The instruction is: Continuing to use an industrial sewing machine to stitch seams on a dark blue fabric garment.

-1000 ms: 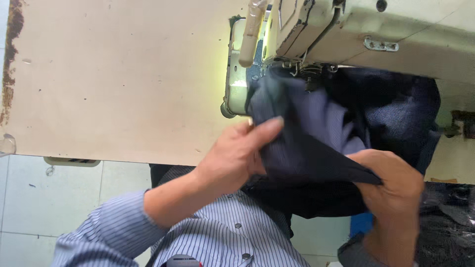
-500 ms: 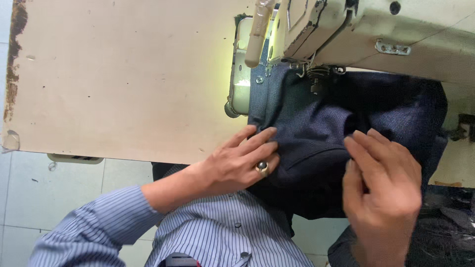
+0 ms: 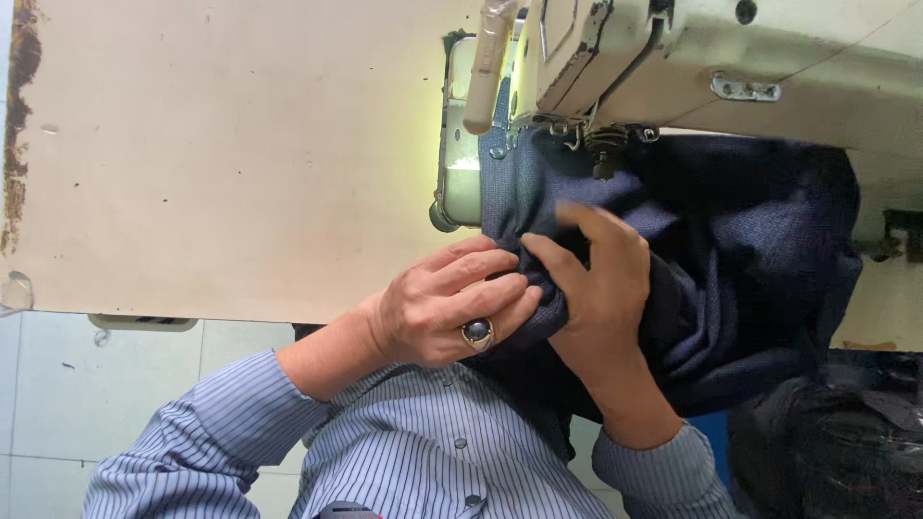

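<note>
Navy fabric [image 3: 731, 259] bunched up under the sewing machine [image 3: 731, 67], spilling off the table's near edge toward the person's lap. L hand [image 3: 447, 312] pressing down on the cloth's left fold, fingers curled and pinching it, big dark-stone ring [image 3: 478, 333] showing on one finger. R hand [image 3: 596, 279] right beside it, touching, fingers bent and gripping a gathered ridge of the same cloth; fingertips a bit blurred. Both hands sit just in front of the presser-foot area [image 3: 604, 154], which is dark, can't make out the needle.

Surface: pale tan tabletop [image 3: 221, 163], worn, w/ a chipped brown strip along the far left edge [image 3: 19, 115]. Loads of bare board left of the machine. Lit metal plate [image 3: 461, 163] glows yellow-green beside the fabric. Below the table edge, white floor tiles [image 3: 58, 404] on the left; dark heap of material [image 3: 827, 452] lower right, crowding that side. Blue-striped shirt sleeves [image 3: 221, 432] fill the bottom.
</note>
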